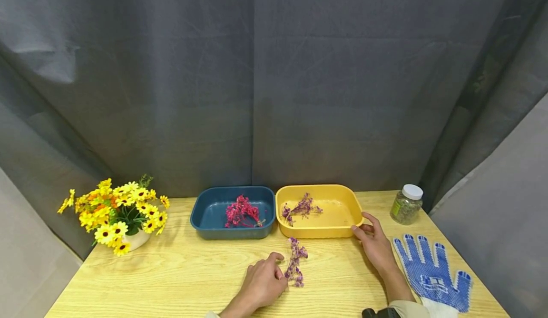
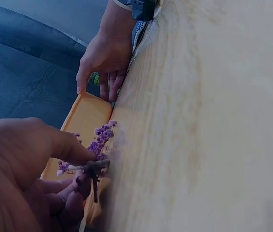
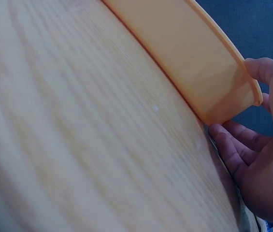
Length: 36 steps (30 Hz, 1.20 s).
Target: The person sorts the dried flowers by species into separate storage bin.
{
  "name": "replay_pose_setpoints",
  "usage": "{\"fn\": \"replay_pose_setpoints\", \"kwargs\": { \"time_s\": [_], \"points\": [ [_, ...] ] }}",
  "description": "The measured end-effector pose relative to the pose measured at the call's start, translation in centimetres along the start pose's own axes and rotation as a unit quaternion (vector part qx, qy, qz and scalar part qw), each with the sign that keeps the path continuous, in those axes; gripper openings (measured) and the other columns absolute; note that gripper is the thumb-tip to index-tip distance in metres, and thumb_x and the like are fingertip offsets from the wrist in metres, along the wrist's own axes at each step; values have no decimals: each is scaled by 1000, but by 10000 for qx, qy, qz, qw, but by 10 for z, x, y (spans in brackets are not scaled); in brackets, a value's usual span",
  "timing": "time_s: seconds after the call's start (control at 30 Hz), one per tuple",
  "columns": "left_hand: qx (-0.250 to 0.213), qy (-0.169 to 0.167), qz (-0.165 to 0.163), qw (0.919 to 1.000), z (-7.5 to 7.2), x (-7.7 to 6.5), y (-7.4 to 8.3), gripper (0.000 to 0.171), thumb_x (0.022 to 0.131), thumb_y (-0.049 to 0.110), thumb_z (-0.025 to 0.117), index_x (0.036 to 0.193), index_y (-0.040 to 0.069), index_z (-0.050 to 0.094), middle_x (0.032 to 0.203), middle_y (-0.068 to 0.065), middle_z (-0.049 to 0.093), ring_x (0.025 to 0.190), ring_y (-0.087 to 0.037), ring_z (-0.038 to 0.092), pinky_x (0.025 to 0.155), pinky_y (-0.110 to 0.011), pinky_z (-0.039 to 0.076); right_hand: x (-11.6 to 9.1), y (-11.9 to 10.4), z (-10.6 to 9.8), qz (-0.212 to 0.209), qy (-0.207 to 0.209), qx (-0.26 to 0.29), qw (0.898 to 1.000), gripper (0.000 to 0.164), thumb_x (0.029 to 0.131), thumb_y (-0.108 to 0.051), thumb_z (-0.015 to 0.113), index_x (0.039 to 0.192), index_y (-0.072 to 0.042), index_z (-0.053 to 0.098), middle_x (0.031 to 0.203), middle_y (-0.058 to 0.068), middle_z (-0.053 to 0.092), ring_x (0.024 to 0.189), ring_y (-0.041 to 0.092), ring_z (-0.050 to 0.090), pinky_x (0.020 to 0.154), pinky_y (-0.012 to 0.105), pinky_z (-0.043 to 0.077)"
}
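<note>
My left hand pinches the stem of a dried purple flower sprig, low over the table in front of the yellow basin. In the left wrist view, thumb and fingertips meet on the dark stem end of the sprig. My right hand grips the near right corner of the yellow basin, its thumb on the rim; in the right wrist view the other fingers curl by the outer wall of the basin. Inside that basin lies another purple sprig.
Left of the yellow basin stands a dark blue basin holding a pinkish-red dried sprig. A pot of yellow artificial flowers is at the left. On the right are a white-lidded jar and a blue-and-white glove. Grey curtains hang behind.
</note>
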State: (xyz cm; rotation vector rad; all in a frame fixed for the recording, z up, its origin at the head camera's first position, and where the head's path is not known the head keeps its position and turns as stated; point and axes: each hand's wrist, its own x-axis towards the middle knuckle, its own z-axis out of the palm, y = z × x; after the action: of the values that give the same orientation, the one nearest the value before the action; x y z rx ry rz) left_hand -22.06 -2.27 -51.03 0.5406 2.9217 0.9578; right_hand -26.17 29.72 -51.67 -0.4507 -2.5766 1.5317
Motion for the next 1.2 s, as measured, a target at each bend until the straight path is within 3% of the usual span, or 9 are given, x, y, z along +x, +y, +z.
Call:
{"fn": "replay_pose_setpoints", "kwargs": {
  "time_s": [0.27,0.5,0.67,0.93,1.2],
  "points": [
    [-398,-15,-16,9992,-2,3,0,4,84,24,65,86,26,67,69,21,56,70,0,52,69,-32,41,0,-1,-1,0,-18,-52,10000,73,92,-58,53,153,-29,22,140,15,49,125,32,55,84,26,43],
    [-843,227,-160,9961,-2,6,1,9,86,31,67,79,28,63,70,17,56,63,2,49,63,-24,38,0,-2,0,-25,5,-89,10000,70,94,-52,53,153,-27,22,139,16,49,125,33,55,88,30,45],
    [-1235,372,-141,9915,-2,7,2,6,87,30,66,83,25,65,70,15,58,58,1,48,58,-20,39,0,-2,1,-42,64,31,10000,70,94,-51,55,152,-26,24,137,17,51,124,32,56,96,39,45],
    [-1881,483,-256,9806,-5,9,5,12,87,31,68,92,20,66,75,12,64,60,-1,51,57,-20,42,0,-2,-1,-40,55,-34,10000,70,94,-53,54,152,-27,24,138,15,50,124,31,55,88,29,45],
    [-2208,586,-184,9734,-7,14,8,29,86,21,67,114,20,61,80,9,68,56,-2,49,53,-22,40,0,-1,-1,-12,16,-14,10000,71,93,-54,54,152,-29,24,139,14,49,127,31,53,88,27,44]
  ]
}}
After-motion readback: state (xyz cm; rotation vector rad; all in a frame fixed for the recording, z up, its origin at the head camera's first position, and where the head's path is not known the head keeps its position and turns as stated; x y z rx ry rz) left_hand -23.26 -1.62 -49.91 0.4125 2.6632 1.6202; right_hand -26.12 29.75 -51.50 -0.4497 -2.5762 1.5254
